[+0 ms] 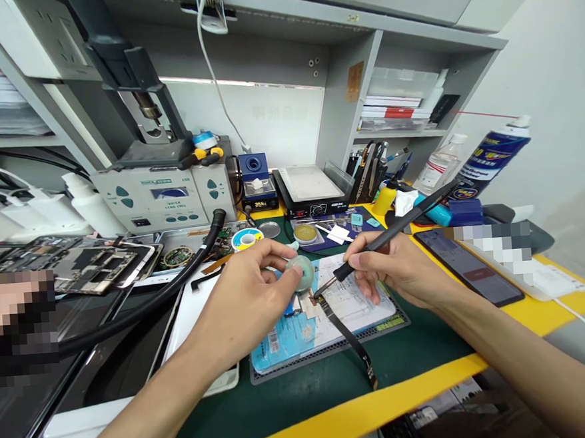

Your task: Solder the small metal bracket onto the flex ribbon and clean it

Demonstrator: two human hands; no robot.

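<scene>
My left hand (262,288) is closed, pinching a small round pale-green translucent spool (302,275) over the work; what is wound inside cannot be made out. In my right hand (396,265) is a soldering iron (346,268), held like a pen, its tip pointing down and left. That tip meets or hovers just above the end of a black flex cable (348,335), close to a small copper-coloured part (312,300). Beneath them lies a blue and white printed pack (281,343) on a dark mat. The cable's other end hangs toward the table's front edge.
A hot-air station (165,194) and a soldering station (257,185) stand at the back, beside a heating plate (313,184). A thick black hose (176,280) crosses the left side over phones and boards. On the right lie a phone (469,267) and a spray can (491,155).
</scene>
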